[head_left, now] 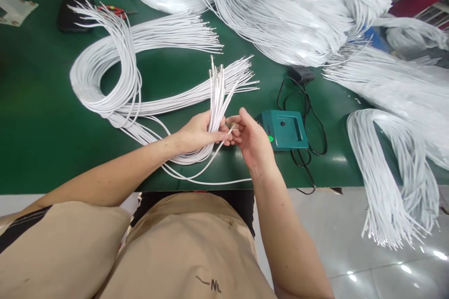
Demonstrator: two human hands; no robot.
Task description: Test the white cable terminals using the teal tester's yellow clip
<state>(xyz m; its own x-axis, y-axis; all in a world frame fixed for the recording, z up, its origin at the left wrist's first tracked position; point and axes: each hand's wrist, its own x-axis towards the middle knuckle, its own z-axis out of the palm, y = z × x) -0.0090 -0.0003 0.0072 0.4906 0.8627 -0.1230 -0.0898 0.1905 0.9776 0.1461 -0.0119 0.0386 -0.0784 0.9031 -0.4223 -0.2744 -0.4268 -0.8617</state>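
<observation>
My left hand (199, 134) is closed round a bunch of thin white cables (217, 96), whose metal-tipped ends stand up and fan out above my fingers. My right hand (249, 138) pinches the tip of a single white cable (229, 127) drawn from that bunch, right beside my left thumb. The held cables loop away to the left over the green table (38, 117) and join a larger coil of white cables (105, 79). Just right of my right hand sits a small teal box (286, 130) with a green light and a black cord (317, 131).
Large heaps of white cables (291, 14) cover the far side of the table. Another bundle (382, 168) hangs over the front edge at the right. A black object (72, 11) with red-handled tools (112, 9) lies at the far left. The floor below is pale.
</observation>
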